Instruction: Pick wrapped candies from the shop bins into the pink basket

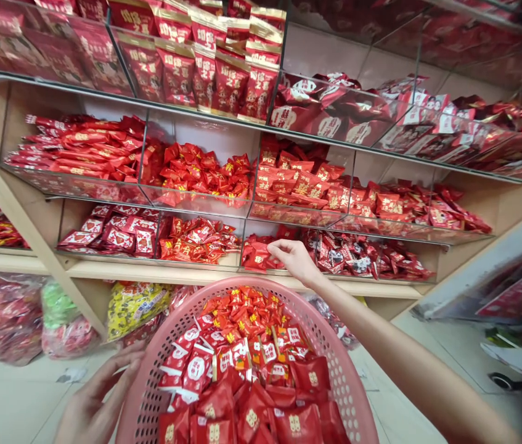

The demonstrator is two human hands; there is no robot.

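A round pink plastic basket (pixel 126 394) with a perforated wall fills the lower middle of the view. It holds red candy packets in several designs, including dark red packets (pixel 251 419), white-labelled packets (pixel 196 370) and small bright red wrapped candies (pixel 246 314). My left hand (pixel 98 394) is curled against the basket's outer left side; its fingertips are partly hidden there. Above the far rim, my right hand (pixel 295 259) reaches to the lowest shelf row, thumb and finger pinched on a red candy packet (pixel 257 256) in a clear compartment.
Clear-fronted shelves hold more red candies (pixel 205 169), flat red packets (pixel 94 148) and gold-edged bags (pixel 230 80). A wooden shelf edge (pixel 140 271) runs behind the basket. Below stand a yellow bag (pixel 138 305) and plastic bags of candy (pixel 2 314) on the tiled floor (pixel 6 388).
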